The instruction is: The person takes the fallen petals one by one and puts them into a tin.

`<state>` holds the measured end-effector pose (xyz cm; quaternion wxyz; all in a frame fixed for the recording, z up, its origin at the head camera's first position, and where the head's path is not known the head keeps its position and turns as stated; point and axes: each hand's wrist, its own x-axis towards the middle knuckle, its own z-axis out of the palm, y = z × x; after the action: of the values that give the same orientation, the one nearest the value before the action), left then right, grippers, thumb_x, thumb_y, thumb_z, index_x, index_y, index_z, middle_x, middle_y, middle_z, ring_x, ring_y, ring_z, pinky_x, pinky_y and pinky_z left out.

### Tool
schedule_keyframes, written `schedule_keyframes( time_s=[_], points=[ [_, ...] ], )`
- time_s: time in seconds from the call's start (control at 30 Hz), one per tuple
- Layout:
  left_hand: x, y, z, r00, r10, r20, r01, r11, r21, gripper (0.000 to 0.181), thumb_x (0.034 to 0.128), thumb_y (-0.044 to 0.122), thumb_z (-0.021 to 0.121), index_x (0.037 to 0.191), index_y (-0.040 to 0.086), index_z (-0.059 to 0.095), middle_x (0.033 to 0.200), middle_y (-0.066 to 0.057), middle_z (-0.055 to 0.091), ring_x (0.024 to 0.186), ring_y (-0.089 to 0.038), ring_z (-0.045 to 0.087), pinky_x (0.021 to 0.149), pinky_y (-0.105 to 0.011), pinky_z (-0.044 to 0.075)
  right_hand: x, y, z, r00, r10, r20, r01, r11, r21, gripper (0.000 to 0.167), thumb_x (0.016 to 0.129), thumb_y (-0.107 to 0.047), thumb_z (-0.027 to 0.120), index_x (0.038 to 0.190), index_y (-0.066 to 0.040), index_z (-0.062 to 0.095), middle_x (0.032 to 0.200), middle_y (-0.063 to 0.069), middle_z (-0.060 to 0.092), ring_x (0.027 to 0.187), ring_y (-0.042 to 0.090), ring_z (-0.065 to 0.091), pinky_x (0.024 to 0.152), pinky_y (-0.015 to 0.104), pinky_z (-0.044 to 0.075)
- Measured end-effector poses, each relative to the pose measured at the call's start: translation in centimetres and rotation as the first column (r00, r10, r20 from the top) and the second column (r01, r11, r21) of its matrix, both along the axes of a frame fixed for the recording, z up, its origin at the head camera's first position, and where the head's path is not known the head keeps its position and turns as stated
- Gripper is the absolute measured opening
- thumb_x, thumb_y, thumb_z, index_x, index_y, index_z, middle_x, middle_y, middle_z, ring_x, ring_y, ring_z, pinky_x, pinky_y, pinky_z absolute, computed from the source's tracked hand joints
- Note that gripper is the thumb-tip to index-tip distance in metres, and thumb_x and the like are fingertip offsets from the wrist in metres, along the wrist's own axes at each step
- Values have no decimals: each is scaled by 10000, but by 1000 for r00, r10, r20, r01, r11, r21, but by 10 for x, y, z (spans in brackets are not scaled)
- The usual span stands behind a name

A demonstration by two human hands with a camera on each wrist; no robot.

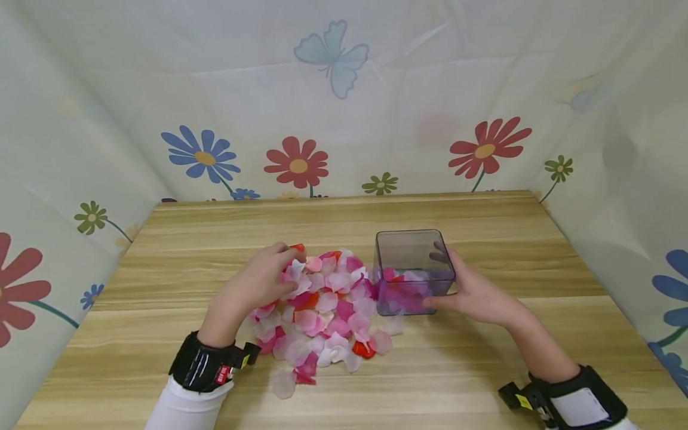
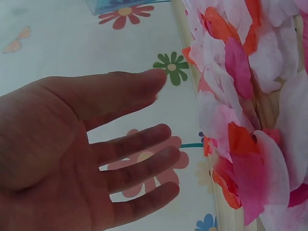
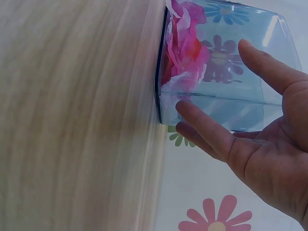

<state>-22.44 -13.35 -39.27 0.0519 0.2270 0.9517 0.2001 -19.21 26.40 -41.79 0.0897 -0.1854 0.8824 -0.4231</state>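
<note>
Pink, white and red petals (image 1: 333, 304) lie heaped on the wooden table. At the heap's upper left edge is my left hand (image 1: 260, 278), fingers spread and slightly bent; in the left wrist view the hand (image 2: 110, 149) has nothing in its palm, with petals (image 2: 250, 168) beside it. Right of the heap a clear, grey-tinted square box (image 1: 414, 257) stands upright, petals in its bottom. My right hand (image 1: 475, 292) holds the box's right side, thumb in front, other fingers behind. The right wrist view shows this hand (image 3: 260, 139) around the box (image 3: 240, 91).
The wooden table (image 1: 484, 370) reaches back to a white curtain (image 1: 387, 119) printed with flowers and a butterfly. Curtains also hang at the left and right sides. A few petals (image 1: 285, 383) lie at the front edge of the heap.
</note>
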Motion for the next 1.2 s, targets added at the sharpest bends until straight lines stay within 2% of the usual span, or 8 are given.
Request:
schedule_keyframes(
  time_s=[0.2, 0.4, 0.57, 1.03, 1.2],
  points=[
    [-1, -2, -2, 999, 31, 40, -28, 998, -59, 501, 824, 70, 859, 1288, 111, 676, 1234, -147, 571, 1173, -342, 527, 928, -471, 549, -1, -1, 0, 1000, -1, 4, 1, 1000, 2, 1168, 841, -268, 875, 1624, -29, 43, 1562, 326, 316, 1407, 518, 354, 1098, 683, 299],
    [-3, -3, -10, 994, 70, 89, -62, 994, -90, 532, 815, 30, 849, 1299, 181, 689, 1318, -152, 531, 1253, -356, 462, 898, -462, 566, -1, 0, 1, 1000, 0, 8, 0, 1000, 2, 1171, 845, -272, 872, 1624, -29, 33, 1562, 322, 313, 1403, 519, 356, 1093, 689, 299],
    [-5, -4, -17, 989, 79, 128, -67, 993, -93, 546, 812, 53, 863, 1307, 199, 685, 1368, -172, 506, 1285, -376, 443, 897, -475, 568, -1, 0, 1, 1000, 1, 12, -1, 1000, -1, 1168, 852, -261, 866, 1626, -37, 20, 1565, 318, 301, 1404, 522, 347, 1089, 698, 297],
    [-8, -5, -24, 990, 80, 113, -74, 996, -56, 427, 819, 54, 862, 1205, 137, 699, 1176, -107, 578, 1124, -294, 556, 845, -400, 588, -1, 1, 0, 1000, 9, 9, -9, 1000, -13, 1152, 855, -232, 864, 1627, -43, 28, 1561, 317, 308, 1412, 516, 340, 1097, 691, 291],
    [-11, -7, -24, 992, 65, 105, -59, 997, -55, 343, 835, 29, 838, 1141, 114, 707, 1067, -80, 601, 1008, -256, 573, 808, -369, 588, -1, 1, 0, 1000, 8, 12, -8, 1000, -14, 1153, 855, -222, 863, 1626, -36, 26, 1562, 318, 307, 1413, 516, 339, 1097, 692, 290]
  ],
)
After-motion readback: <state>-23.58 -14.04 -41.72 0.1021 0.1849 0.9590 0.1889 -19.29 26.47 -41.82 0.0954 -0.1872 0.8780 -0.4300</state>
